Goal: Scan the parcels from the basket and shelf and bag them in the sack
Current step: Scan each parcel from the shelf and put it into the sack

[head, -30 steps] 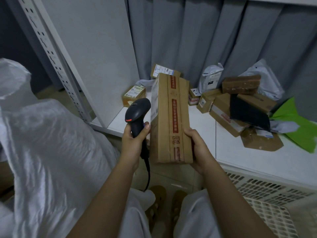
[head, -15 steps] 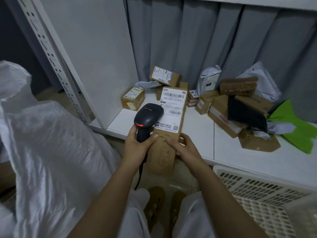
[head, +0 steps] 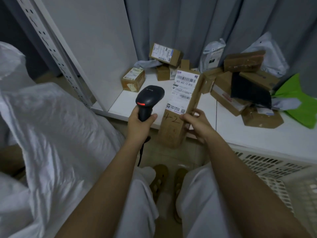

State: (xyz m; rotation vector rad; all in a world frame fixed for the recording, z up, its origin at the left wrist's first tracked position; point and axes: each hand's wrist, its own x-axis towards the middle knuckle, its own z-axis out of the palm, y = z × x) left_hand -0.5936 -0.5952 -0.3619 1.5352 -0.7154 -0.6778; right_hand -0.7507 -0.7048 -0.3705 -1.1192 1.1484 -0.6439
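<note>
The left hand [head: 139,121] is curled round the handle of a black scanner [head: 149,99], whose head tilts toward the label of a long box [head: 181,107]. The right hand [head: 197,123] grips that box by its right edge, thumb on the front face, fingers behind. The box is held up, leaning slightly right, over the front edge of the shelf [head: 257,134], its label [head: 184,91] facing the camera and its lower end hanging below the shelf edge. More parcels [head: 240,90] lie piled toward the shelf's back and right, with two small boxes [head: 133,79] near its back left corner. The white sack [head: 51,134] fills the left side. A white basket [head: 274,170] stands at lower right, under the shelf's front edge.
</note>
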